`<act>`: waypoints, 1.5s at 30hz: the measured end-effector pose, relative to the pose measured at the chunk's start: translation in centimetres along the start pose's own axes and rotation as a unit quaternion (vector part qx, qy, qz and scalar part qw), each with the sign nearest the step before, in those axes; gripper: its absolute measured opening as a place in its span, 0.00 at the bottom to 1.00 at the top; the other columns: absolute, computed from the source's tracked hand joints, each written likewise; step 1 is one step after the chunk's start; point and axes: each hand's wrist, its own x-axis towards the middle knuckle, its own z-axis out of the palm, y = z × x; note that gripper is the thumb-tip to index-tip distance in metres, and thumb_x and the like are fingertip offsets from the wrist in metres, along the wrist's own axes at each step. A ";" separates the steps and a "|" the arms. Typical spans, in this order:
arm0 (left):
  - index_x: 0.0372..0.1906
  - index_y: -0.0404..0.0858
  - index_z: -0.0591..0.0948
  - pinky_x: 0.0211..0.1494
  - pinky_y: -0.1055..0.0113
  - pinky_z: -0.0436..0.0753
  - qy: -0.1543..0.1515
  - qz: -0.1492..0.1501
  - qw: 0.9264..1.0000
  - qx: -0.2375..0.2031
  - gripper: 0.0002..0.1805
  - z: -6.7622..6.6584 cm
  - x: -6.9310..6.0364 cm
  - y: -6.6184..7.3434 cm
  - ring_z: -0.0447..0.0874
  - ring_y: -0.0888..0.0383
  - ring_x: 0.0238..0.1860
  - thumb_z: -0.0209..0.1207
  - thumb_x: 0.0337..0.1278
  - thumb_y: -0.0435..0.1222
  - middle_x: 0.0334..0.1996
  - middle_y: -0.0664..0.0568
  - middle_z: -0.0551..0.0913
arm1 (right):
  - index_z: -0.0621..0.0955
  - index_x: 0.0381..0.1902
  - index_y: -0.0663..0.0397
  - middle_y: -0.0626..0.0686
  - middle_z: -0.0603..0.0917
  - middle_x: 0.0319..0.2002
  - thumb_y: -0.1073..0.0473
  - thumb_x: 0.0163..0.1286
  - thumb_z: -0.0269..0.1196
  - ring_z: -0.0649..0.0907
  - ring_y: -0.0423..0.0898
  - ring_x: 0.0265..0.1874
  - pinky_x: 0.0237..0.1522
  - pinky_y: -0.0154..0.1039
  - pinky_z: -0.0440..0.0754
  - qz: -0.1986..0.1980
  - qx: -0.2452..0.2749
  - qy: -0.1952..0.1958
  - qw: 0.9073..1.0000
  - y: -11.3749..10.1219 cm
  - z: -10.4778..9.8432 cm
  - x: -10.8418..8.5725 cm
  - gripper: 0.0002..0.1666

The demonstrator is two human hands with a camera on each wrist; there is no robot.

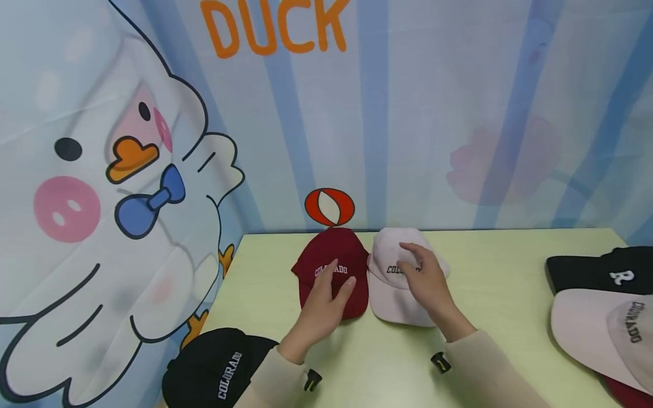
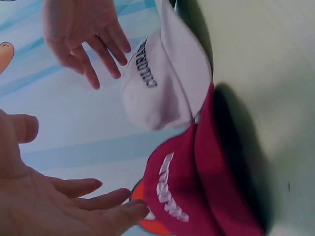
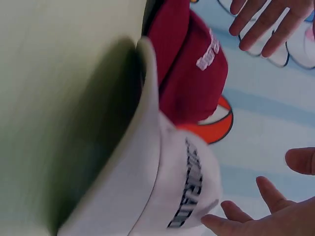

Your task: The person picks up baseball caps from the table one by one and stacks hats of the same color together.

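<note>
Side by side at the back of the table sit a dark red cap (image 1: 334,246) and a pale pink-white cap (image 1: 400,246), brims toward me, both lettered COLORADO. My left hand (image 1: 322,306) hovers over the red cap's front, fingers extended and thumb apart. Over the white cap is my right hand (image 1: 427,280), its fingers spread and loosely bent. In the right wrist view, the right hand's fingertips (image 3: 216,223) are close to the white cap's crown; whether they touch it I cannot tell. Neither hand holds anything.
A black COLORADO cap (image 1: 204,368) lies at the front left, beside my left sleeve. On the right are a black cap (image 1: 586,272) with an R, another pale cap (image 1: 581,317) and part of a red one (image 1: 624,391). A printed duck backdrop (image 1: 418,113) stands behind the table (image 1: 500,283).
</note>
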 end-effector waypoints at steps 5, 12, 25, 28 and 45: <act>0.82 0.37 0.56 0.77 0.33 0.62 0.053 -0.010 0.998 0.041 0.43 -2.9 -2.8 -1.3 0.58 0.39 0.80 0.51 0.76 0.57 0.80 0.41 0.59 | 0.75 0.70 0.53 0.58 0.68 0.76 0.59 0.76 0.59 0.63 0.57 0.79 0.79 0.60 0.58 -0.049 0.000 -0.026 0.998 -0.6 2.6 -2.0 0.26; 0.82 0.38 0.53 0.77 0.32 0.60 0.086 -0.085 0.988 0.100 0.45 -6.6 -6.1 -3.4 0.51 0.38 0.81 0.52 0.75 0.60 0.82 0.39 0.53 | 0.77 0.67 0.54 0.59 0.71 0.73 0.63 0.74 0.61 0.66 0.60 0.77 0.77 0.62 0.64 -0.067 0.056 -0.101 0.991 -1.7 5.8 -4.7 0.24; 0.79 0.24 0.54 0.74 0.27 0.51 0.174 -0.205 0.941 0.205 0.46 -12.5 -10.3 -7.5 0.49 0.25 0.75 0.55 0.75 0.52 0.75 0.24 0.53 | 0.67 0.78 0.53 0.62 0.73 0.72 0.55 0.74 0.64 0.74 0.64 0.70 0.66 0.61 0.77 0.009 0.095 -0.313 0.945 -2.1 10.1 -8.1 0.37; 0.77 0.23 0.56 0.73 0.29 0.56 0.199 -0.231 0.928 0.215 0.44 -13.2 -10.9 -8.4 0.54 0.25 0.72 0.55 0.74 0.52 0.72 0.23 0.57 | 0.67 0.78 0.53 0.63 0.73 0.72 0.56 0.72 0.65 0.77 0.62 0.68 0.63 0.60 0.80 0.025 0.104 -0.331 0.938 -1.9 10.9 -8.5 0.39; 0.68 0.15 0.62 0.69 0.33 0.69 0.213 -0.370 0.887 0.176 0.46 -15.5 -13.7 -12.2 0.68 0.23 0.64 0.35 0.79 0.59 0.63 0.18 0.67 | 0.69 0.75 0.62 0.65 0.76 0.68 0.62 0.70 0.64 0.87 0.54 0.55 0.58 0.53 0.85 0.069 0.153 -0.378 0.911 -1.5 13.4 -10.4 0.37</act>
